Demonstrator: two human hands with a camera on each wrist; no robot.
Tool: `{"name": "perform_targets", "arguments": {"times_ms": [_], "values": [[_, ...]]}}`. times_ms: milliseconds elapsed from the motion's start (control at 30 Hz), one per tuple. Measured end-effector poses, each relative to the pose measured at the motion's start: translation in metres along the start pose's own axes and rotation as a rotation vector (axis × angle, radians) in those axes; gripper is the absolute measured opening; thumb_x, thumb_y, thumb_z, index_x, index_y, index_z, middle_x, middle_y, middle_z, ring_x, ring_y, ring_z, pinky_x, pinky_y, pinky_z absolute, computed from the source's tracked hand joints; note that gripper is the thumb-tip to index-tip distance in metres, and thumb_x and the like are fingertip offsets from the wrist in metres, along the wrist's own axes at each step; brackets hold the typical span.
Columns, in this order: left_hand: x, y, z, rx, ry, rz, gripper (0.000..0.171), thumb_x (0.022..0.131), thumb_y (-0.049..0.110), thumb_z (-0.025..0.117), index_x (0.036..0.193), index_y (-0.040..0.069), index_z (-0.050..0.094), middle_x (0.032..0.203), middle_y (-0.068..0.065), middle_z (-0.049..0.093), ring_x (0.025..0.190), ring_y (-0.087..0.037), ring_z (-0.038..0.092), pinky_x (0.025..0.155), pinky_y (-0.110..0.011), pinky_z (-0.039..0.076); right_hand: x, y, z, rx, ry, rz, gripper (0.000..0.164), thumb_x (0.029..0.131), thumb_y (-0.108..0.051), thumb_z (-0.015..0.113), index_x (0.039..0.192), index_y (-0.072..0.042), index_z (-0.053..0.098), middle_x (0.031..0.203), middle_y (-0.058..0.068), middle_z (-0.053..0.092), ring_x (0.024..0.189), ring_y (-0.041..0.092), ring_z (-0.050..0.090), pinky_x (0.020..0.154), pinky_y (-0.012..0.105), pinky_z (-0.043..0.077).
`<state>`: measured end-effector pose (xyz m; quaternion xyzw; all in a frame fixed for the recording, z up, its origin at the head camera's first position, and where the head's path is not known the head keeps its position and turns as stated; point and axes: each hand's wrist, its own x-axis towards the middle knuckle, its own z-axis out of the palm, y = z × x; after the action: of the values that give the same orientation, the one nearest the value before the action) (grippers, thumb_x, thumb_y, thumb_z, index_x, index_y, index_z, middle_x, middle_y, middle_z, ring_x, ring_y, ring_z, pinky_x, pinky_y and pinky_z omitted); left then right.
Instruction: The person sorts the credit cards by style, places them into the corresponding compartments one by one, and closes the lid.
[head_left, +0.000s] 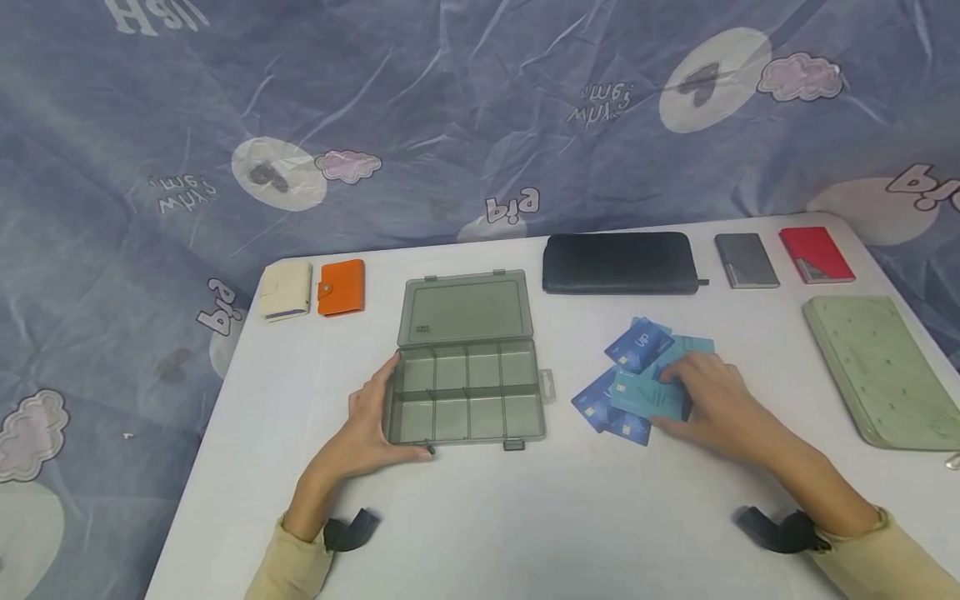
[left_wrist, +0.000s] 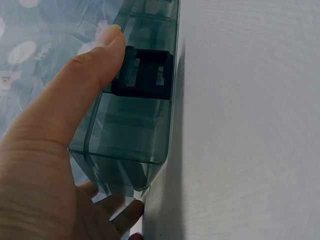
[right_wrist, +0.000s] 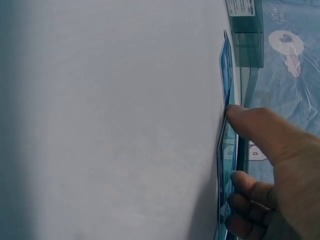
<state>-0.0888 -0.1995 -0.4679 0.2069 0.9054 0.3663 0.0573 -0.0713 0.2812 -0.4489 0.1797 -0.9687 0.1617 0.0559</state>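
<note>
A translucent green compartment box (head_left: 468, 417) lies with its lid (head_left: 467, 308) folded back, its divided sections showing. My left hand (head_left: 367, 421) grips its left end, thumb beside a front latch (left_wrist: 145, 74) and the other fingers along the side wall. To the right of the box is a fanned, overlapping pile of blue cards (head_left: 637, 344) and teal cards. My right hand (head_left: 712, 404) holds the top teal card (head_left: 637, 393) at its right end, thumb at the near edge and curled fingers on the far side. In the right wrist view the cards lie low against the table.
Along the back stand a cream wallet (head_left: 287, 287), an orange wallet (head_left: 341, 287), a long black wallet (head_left: 618, 262), a grey card holder (head_left: 746, 260) and a red one (head_left: 816, 254). A quilted green pouch (head_left: 885, 371) lies at the right edge. Patterned cloth (head_left: 465, 125) hangs behind the white table (head_left: 525, 525).
</note>
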Motion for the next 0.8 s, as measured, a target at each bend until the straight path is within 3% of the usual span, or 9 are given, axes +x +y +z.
{"name": "perform_targets", "arguments": {"times_ms": [300,567,800], "values": [[-0.001,0.001,0.002,-0.004,-0.006,0.010,0.134,0.052,0.062,0.081,0.150,0.018,0.002,0.155,-0.003,0.014,0.137,-0.023,0.021,0.098,-0.048,0.014,0.003,-0.003,0.001,0.027,-0.035,-0.008,0.048,0.058,-0.028,0.084,0.092,-0.008,0.055,0.091,0.003,0.051,0.083,0.018,0.040,0.068,0.034,0.028],[0.000,0.000,0.002,0.005,-0.008,0.026,0.133,0.053,0.062,0.081,0.150,0.018,0.002,0.155,-0.003,0.012,0.138,-0.023,0.019,0.098,-0.048,0.014,0.009,-0.007,0.003,0.026,-0.072,0.049,0.061,0.063,-0.037,0.083,0.107,-0.006,0.055,0.094,0.004,0.054,0.090,0.020,0.045,0.074,0.040,0.030],[-0.001,0.000,0.002,0.007,-0.010,0.030,0.132,0.053,0.061,0.081,0.150,0.017,0.002,0.155,-0.003,0.012,0.138,-0.023,0.018,0.099,-0.048,0.013,0.016,-0.008,0.003,0.059,-0.135,0.074,0.055,0.064,-0.035,0.082,0.101,-0.007,0.053,0.094,0.006,0.052,0.091,0.024,0.044,0.075,0.040,0.026]]}}
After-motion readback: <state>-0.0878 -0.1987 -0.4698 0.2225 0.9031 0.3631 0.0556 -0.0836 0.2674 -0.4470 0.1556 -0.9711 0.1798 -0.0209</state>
